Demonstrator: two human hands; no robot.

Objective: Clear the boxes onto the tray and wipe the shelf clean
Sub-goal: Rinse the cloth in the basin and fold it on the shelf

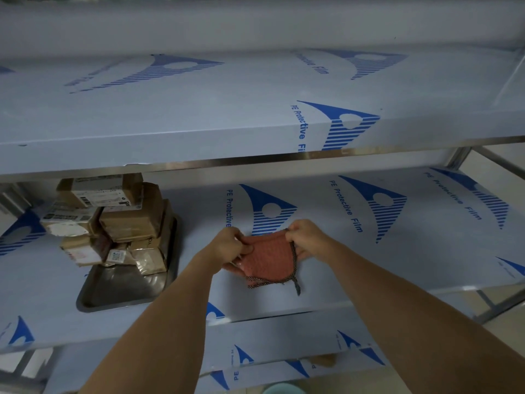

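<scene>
Left hand (230, 243): fingers curled, pinching the cloth's (270, 258) left edge.
Right hand (308, 237): fingers curled, gripping its right edge.
Forearms: both extended forward, converging.

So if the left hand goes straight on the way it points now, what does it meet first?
Probably only the film-covered shelf surface: the left hand, gripping the red cloth, points up-right, away from the boxes; depth is unclear.
</scene>
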